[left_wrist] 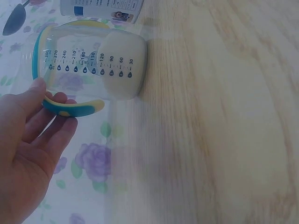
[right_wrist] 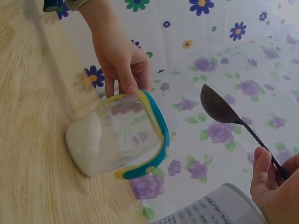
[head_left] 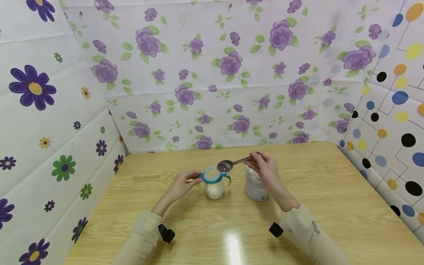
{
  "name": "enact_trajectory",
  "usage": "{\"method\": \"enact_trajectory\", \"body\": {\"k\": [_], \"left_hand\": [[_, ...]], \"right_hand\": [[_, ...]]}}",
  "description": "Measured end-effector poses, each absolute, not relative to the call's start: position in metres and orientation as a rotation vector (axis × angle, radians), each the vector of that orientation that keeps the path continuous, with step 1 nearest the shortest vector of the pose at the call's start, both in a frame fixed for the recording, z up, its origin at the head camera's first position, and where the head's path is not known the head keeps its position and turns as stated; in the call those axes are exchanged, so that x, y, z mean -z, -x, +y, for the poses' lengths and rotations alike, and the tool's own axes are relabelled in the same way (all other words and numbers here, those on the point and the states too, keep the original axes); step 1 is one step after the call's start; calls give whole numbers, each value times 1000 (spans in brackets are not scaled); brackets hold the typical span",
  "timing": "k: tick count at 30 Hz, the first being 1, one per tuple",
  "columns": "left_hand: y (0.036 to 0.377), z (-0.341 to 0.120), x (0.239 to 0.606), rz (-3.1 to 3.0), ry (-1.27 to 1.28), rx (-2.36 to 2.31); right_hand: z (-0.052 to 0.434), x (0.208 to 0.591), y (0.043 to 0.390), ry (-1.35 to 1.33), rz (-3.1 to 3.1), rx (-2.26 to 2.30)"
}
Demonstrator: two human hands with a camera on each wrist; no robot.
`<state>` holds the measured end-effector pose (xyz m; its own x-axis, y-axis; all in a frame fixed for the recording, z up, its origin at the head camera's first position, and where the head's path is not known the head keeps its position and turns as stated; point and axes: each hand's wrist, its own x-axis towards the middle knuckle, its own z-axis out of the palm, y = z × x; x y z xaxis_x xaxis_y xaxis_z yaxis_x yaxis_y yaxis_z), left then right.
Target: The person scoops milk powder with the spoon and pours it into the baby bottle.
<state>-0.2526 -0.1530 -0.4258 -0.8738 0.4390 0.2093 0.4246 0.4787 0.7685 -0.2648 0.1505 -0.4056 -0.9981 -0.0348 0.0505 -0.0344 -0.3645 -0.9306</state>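
Note:
A clear baby bottle (head_left: 214,189) with a blue collar and two blue-and-yellow handles stands on the table, white powder-like contents in its lower part. My left hand (head_left: 182,186) pinches the bottle's left handle (left_wrist: 70,108) between thumb and fingers. In my right hand (head_left: 266,171) is a dark metal spoon (head_left: 225,166), held by its handle. The spoon's bowl points left, close beside the bottle's mouth, with a few whitish specks on it. Below my right hand stands a grey-white can (head_left: 256,189), its open top partly hidden by that hand.
The wooden table (head_left: 159,235) reaches back to a wall cloth (head_left: 205,73) with purple flowers. Patterned cloths also hang on the left and right. A small black device (head_left: 166,233) sits at the left wrist, another black device (head_left: 276,230) at the right.

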Motion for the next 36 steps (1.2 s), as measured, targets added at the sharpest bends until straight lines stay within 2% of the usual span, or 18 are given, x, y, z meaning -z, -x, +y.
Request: {"method": "enact_trajectory", "body": {"k": [10,17,36], "left_hand": [[254,-153,427,2685,-796,-1396],[279,-163,459,2694,-817,-1392],[281,-164,460,2699,-850,-1357]], "right_hand": [[157,401,267,79,1735,2624],[164,400,266,137,1762,2651],[173,397,268,107,1829,2711]]}}
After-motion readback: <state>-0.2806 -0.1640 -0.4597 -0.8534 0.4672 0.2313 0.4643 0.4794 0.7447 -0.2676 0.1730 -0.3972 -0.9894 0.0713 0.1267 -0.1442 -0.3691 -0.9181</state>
